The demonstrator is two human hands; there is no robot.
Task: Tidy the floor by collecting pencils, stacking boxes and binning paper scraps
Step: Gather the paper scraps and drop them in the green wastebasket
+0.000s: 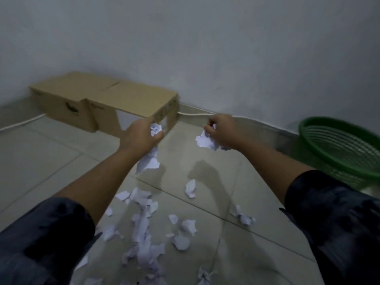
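Your dark sleeves (39, 243) fill the bottom corners, both forearms stretched forward over the pale tiled floor (51, 161). Between and below your arms, white paper scraps (144, 233) lie scattered on the tiles: a dense trail runs down the middle toward the bottom edge, a few loose bits sit to its right, one crumpled piece (190, 188) lies alone farther out, and another small scrap (242, 218) rests close beside your right forearm.

Your left hand (141, 136) is clenched around a wad of paper (151, 157); part of it pokes out above your fingers and a longer torn piece hangs below your fist, off the floor. Your right hand (222, 131) is also closed, gripping a second crumpled bunch (205, 140) that sticks out to the left under your fingers. The two hands are held at about the same height, well apart, with shadows on the tiles beneath them.

To your right, by the wall, a green slatted basket (337, 145) sits tilted on the floor, partly cut off by the frame edge. Farther off, past your left hand, two brown cardboard boxes (98, 99) stand side by side against the grey wall (205, 48). A white cable (193, 114) runs along the base of the wall. No pencils are in view.
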